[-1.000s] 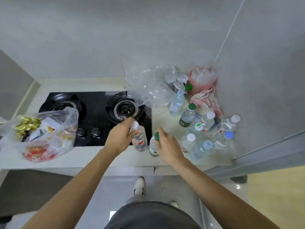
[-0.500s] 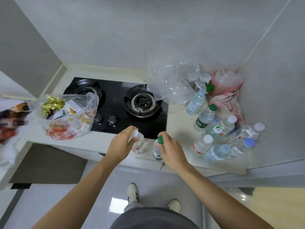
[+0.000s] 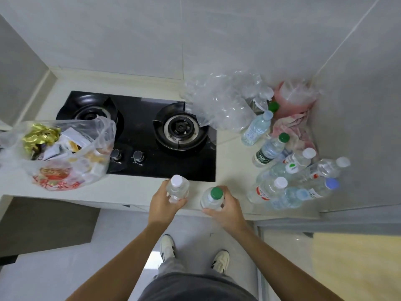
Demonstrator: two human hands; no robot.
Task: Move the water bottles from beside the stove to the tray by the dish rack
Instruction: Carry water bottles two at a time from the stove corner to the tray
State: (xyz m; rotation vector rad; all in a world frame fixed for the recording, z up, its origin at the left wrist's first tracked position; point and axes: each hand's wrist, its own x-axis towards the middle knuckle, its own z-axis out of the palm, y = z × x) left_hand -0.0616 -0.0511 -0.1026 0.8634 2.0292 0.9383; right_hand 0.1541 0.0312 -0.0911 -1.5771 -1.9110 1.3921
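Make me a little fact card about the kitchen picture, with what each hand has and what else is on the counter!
left hand: holds a white-capped bottle, upright
right hand: holds a green-capped bottle, upright
bottles left: a bunch at the counter's right end, some standing, some lying down
stove: black, two burners, no flame seen
left of stove: plastic bag of snacks
back corner: crumpled clear plastic, pink tub
tray and dish rack: not in view
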